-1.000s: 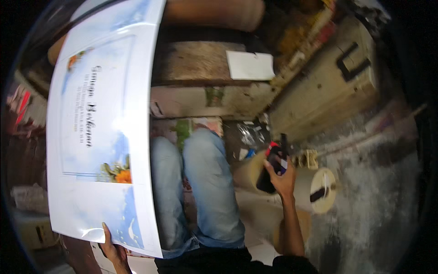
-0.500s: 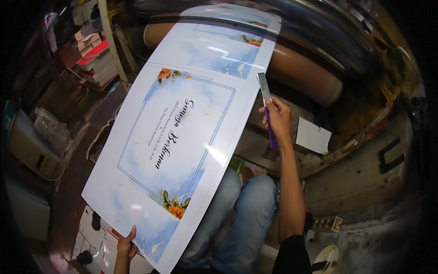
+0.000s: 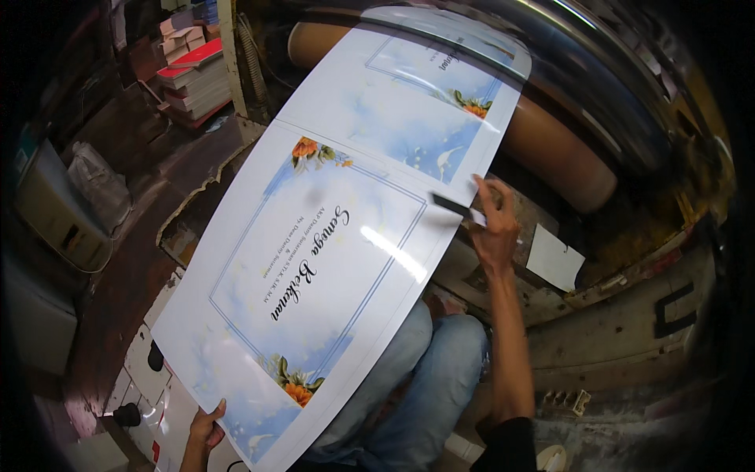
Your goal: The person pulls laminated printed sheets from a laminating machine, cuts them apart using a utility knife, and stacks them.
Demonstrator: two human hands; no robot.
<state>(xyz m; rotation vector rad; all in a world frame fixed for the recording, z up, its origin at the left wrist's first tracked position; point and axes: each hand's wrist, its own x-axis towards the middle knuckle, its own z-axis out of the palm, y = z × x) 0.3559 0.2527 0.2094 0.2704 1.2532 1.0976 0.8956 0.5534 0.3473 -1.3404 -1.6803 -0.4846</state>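
A long glossy printed sheet [image 3: 177, 330], white and pale blue with orange flowers, slopes from the rollers down over my lap. My left hand [image 3: 206, 427] grips its lower left edge, the thumb on top and the fingers underneath. At the sheet's right edge, near the faint line between two printed panels, my right hand [image 3: 495, 224] holds a cutter knife [image 3: 451, 207]. The blade looks dark and a little blurred and reaches over the sheet toward the left. I cannot tell whether it touches the surface. My grip hides most of the handle.
A shiny metal roller [image 3: 605, 59] and a brown roller [image 3: 562, 149] cross the far side. A white card [image 3: 554, 259] lies on the machine ledge at right. Stacked books [image 3: 193, 79] stand far left, near a bagged bundle [image 3: 98, 185].
More of the far printed panel shows below the roller. My right hand has come nearer, and the knife has swung from upright beside the sheet to lying across its edge. My left hand keeps its hold.
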